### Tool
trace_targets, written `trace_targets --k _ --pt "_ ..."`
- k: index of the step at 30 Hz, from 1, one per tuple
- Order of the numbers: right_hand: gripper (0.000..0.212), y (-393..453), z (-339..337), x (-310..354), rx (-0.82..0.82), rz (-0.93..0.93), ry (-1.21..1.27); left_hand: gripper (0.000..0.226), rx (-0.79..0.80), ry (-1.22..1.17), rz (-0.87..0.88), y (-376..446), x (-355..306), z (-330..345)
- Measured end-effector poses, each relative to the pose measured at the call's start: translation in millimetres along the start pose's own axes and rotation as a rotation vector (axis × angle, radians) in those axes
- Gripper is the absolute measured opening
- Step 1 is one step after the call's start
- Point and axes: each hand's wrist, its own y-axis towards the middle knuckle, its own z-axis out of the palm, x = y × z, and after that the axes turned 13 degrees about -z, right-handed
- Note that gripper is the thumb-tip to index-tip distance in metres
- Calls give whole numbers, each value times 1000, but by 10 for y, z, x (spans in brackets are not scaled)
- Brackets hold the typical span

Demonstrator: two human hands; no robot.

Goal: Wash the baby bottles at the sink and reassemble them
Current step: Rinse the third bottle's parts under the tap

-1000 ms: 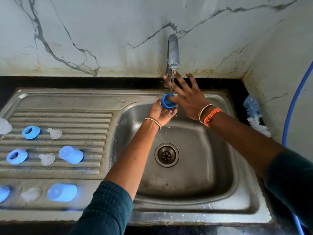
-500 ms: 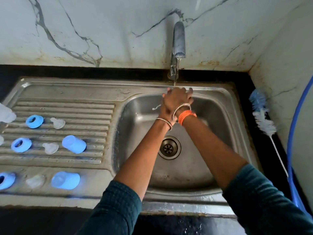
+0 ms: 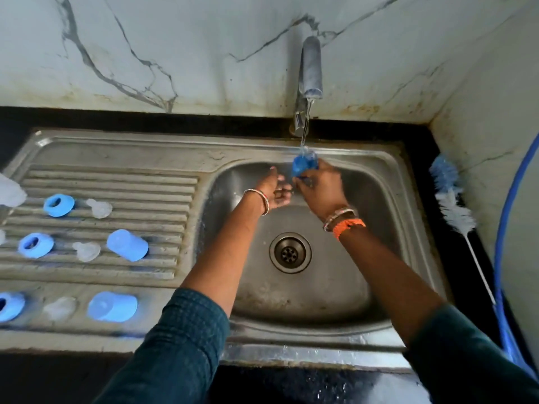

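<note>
The small blue plastic bottle ring sits directly under the thin stream from the steel tap, over the far edge of the stainless sink basin. Half a second ago both my hands were pressed together over it; they have since parted, and the ring has passed to my right hand alone. I judge scrubbing of this piece is done and rinsing is under way.

My right hand is closed around the ring, fingers wrapped on its lower part. My left hand is loosely open and empty, just beside the right, apparently not touching the ring.

On the ribbed draining board at the left lie two more blue rings, two clear silicone teats and a blue cap; another set lies along the sink's near left edge. A blue-and-white bottle brush rests unused on the black counter at the right edge.
</note>
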Motion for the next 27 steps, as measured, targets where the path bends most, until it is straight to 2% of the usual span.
trace_targets --k 2,4,6,7,9,10,11,12,13,14,15,17,19,24,25,27 --pt "24 -37 111 -13 133 69 -68 21 -57 53 3 4 17 -22" --pt "24 -117 289 -2 104 96 -19 16 -91 47 15 23 36 -110" --pt "23 -96 342 26 147 144 -35 22 -68 -23 23 64 37 -156" --pt "23 -71 342 18 135 161 -31 27 -61 -26 8 92 44 -179" --pt "20 32 322 70 -11 203 93 33 -34 -37 6 71 6 -171" --pt "20 87 281 117 -108 276 248 31 -12 -76 7 55 -23 -179" --pt "21 150 226 141 -189 404 516 27 21 -124 0 57 -44 -183" --pt "23 222 147 178 -241 566 897 24 50 -161 -6 42 -69 -171" --pt "25 282 94 194 -269 702 1315 23 78 -191 -15 21 -103 -146" --pt "27 313 46 195 -271 817 1601 23 105 -228 -20 -26 -134 -108" --pt "32 336 8 189 -252 888 1718 23 130 -258 -23 -48 -159 -65" --pt "42 365 2 190 -164 945 1684 22 174 -288 -33 -104 -188 4" --pt "47 379 33 197 -154 987 1611 23 183 -293 -49 -139 -201 33" --pt "41 381 58 198 -164 992 1445 29 192 -191 -49 -138 -157 17" --pt "42 386 76 195 -167 938 1316 31 178 -154 -44 -133 -137 31" --pt "44 400 107 185 -195 712 890 37 145 -149 -29 -141 -116 65"
